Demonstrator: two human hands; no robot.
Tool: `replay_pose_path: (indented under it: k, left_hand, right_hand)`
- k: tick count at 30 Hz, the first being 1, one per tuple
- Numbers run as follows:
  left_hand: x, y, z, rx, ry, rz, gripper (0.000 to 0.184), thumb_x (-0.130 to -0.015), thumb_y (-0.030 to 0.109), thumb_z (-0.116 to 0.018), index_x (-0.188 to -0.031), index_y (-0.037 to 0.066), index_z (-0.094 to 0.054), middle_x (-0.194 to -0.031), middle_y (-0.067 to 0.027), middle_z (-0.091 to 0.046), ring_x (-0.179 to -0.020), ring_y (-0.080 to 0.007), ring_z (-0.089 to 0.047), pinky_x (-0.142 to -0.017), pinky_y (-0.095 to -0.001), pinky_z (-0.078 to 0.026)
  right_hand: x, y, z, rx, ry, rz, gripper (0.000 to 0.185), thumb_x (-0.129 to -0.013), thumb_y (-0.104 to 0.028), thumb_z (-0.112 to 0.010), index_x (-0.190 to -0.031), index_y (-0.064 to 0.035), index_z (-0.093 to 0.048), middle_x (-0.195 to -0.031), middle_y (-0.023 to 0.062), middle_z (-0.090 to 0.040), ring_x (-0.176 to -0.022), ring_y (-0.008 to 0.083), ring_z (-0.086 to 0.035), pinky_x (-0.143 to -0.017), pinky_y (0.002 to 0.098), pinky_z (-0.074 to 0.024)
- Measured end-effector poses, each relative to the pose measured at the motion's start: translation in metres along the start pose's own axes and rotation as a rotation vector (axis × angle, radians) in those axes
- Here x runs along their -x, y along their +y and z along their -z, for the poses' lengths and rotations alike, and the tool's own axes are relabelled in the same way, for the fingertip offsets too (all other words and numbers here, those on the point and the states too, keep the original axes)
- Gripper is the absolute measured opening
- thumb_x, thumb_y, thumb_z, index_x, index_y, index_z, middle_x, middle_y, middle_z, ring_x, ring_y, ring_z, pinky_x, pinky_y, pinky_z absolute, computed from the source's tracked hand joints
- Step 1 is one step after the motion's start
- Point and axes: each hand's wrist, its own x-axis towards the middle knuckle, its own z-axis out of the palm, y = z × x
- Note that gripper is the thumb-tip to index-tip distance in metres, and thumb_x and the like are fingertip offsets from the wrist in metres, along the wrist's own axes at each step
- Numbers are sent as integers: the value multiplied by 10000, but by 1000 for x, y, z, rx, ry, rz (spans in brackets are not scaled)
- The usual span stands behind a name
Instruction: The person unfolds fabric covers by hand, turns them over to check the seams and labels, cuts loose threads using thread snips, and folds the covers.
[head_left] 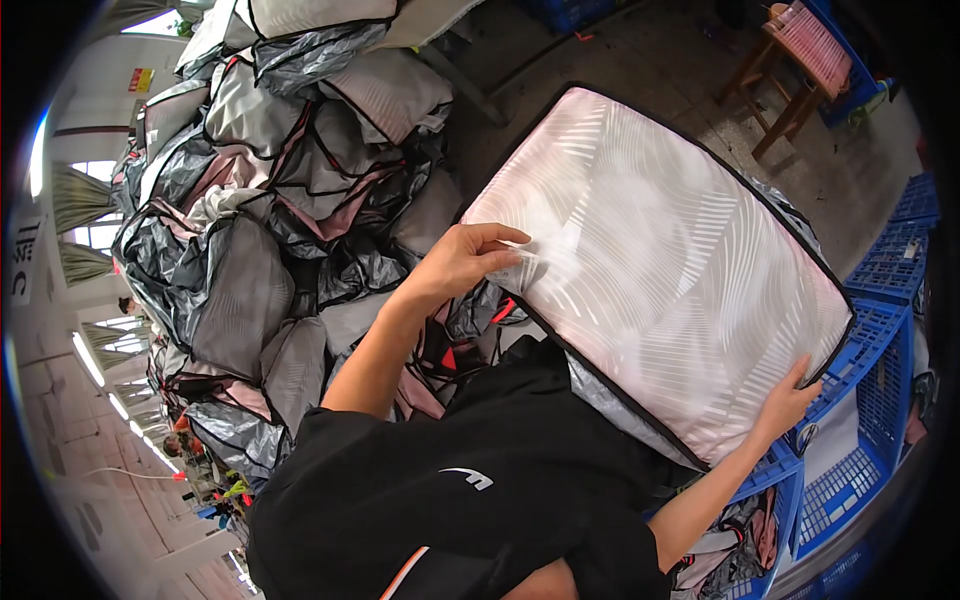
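Note:
A large rectangular fabric panel (665, 250) with black piped edges and a pale pink-grey wavy line pattern is spread in front of me. Silvery lining shows under its near edge. My left hand (468, 262) is closed at the panel's left edge, its thumb and fingers pinching a small whitish label (518, 268). At the lower right corner, my right hand (787, 402) grips the black edging, some of its fingers hidden by the panel.
A tall heap of similar grey, pink and silver fabric pieces (240, 280) rises on my left. Blue plastic crates (865, 350) stand on the right, with fabric pieces (735, 545) beside them. A wooden stool (790, 75) stands at the back right. Another person (185, 445) is at the far left.

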Motion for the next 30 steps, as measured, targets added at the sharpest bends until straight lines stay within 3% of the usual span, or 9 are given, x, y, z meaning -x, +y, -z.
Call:
replay_pose_path:
  k: [13, 15, 22, 24, 28, 30]
  left_hand:
    - [-3, -19, 6, 148, -158, 44, 302, -969, 104, -585, -1234, -28, -646, -978, 7, -679, -860, -31, -563, -788, -205, -452]
    - [-3, -17, 4, 178, -132, 16, 297, -956, 96, -579, -1218, -19, -658, -829, 62, -584, -737, -16, -454, -653, -195, -370]
    - [-5, -23, 7, 163, -158, 11, 296, -957, 92, -574, -1220, -17, -656, -799, 77, -547, -708, -11, -418, -625, -195, -346]
    - [-5, -23, 7, 167, -167, 2, 295, -956, 89, -574, -1219, -16, -658, -797, 80, -542, -698, -10, -406, -619, -197, -339]
    - [-4, -21, 6, 167, -173, 17, 292, -954, 87, -576, -1215, -15, -659, -809, 78, -551, -713, -10, -420, -635, -195, -350]
    - [-4, -20, 5, 184, -165, 14, 289, -955, 87, -579, -1213, -15, -659, -830, 73, -570, -741, -9, -445, -665, -190, -368]
  right_hand:
    - [-2, -1, 1, -1, -15, 3, 837, -979, -646, -442, -1431, 58, -420, -1388, 275, -538, -1233, 447, -545, -994, 464, -459]
    - [1, -4, 3, -29, -32, 17, 847, -979, -647, -441, -1428, 71, -415, -1398, 287, -523, -1244, 446, -537, -1001, 462, -457]
    - [-3, 6, -3, -10, -10, 17, 866, -977, -655, -437, -1424, 86, -408, -1408, 297, -508, -1254, 453, -527, -1020, 463, -447]
    - [-2, 6, -5, 1, 66, 95, 842, -976, -657, -428, -1378, 82, -433, -1276, 334, -585, -1149, 487, -587, -930, 509, -496]
    - [-3, 6, -5, -16, 60, 97, 848, -974, -658, -428, -1381, 86, -429, -1280, 340, -581, -1155, 496, -578, -938, 514, -490]
    - [-2, 3, -2, -7, -2, 22, 865, -973, -662, -433, -1419, 80, -415, -1400, 300, -513, -1247, 465, -525, -1011, 471, -449]
